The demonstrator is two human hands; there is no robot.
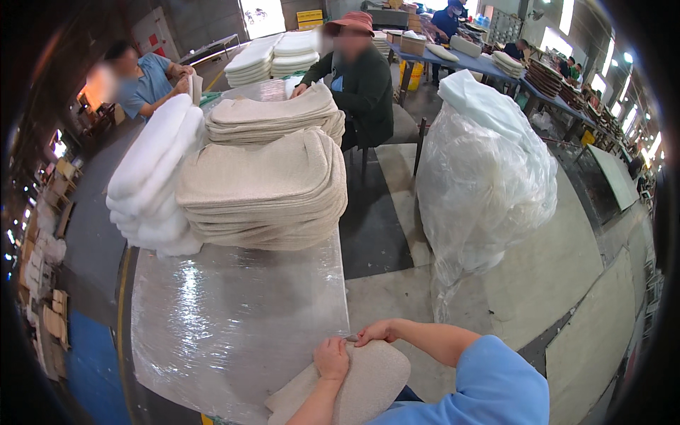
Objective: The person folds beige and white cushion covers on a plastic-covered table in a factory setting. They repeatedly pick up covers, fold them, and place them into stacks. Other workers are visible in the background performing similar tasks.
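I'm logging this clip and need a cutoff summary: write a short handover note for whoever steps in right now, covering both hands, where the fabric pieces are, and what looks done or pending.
Left hand: closed on the top edge of the beige fabric piece, pressing it at the table's near edge.
Right hand: pinching the same piece's upper rim, fingers curled.
Table: covered in clear plastic film; bare in front of the hands.
Stock: near stack of beige pieces, a second stack behind it, white foam pads to the left.
Large clear plastic bag stands on the floor to the right.
Done: one piece in hand. Left: the stacks look untouched.
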